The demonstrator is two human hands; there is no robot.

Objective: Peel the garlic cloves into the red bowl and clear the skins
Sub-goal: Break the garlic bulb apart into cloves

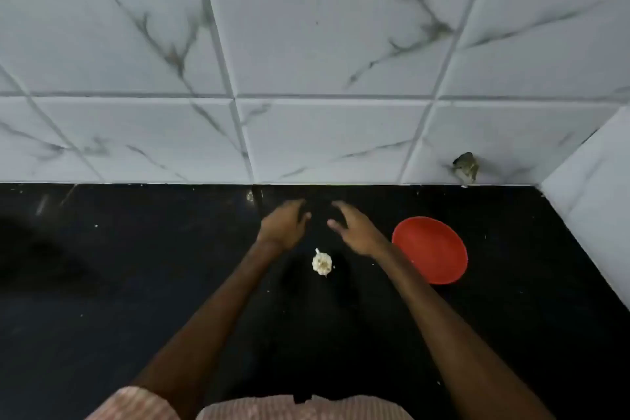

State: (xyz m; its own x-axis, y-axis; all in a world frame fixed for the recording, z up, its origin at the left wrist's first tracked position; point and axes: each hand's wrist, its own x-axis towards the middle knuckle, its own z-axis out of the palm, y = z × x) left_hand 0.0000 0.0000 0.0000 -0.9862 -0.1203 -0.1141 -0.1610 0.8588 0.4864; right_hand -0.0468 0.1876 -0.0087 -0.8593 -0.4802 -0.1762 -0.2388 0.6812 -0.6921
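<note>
Garlic, as one whole unbroken bulb (pixel 321 262) with its papery skin on, lies on the black worktop (pixel 136 283) straight in front of the person, between the two forearms and nearer the body than either hand. The red bowl (pixel 430 250) stands just to the right of it, its left edge hidden behind the right forearm, and it looks empty. That placing seems chosen so that peeled cloves can go in with a short sideways move of the right hand. The left hand (pixel 284 225) and right hand (pixel 354 228) hang apart from each other above the worktop, beyond the bulb toward the tiled wall (pixel 306 44), palms turned partly inward. Each grip is wide, fingers loose, holding nothing, and neither touches the bulb. By the look of it, peeling has not begun: no loose cloves show, only a few pale specks scattered on the dark surface, too small to name. The next move probably calls for drawing both hands in onto the bulb to break it apart.
</note>
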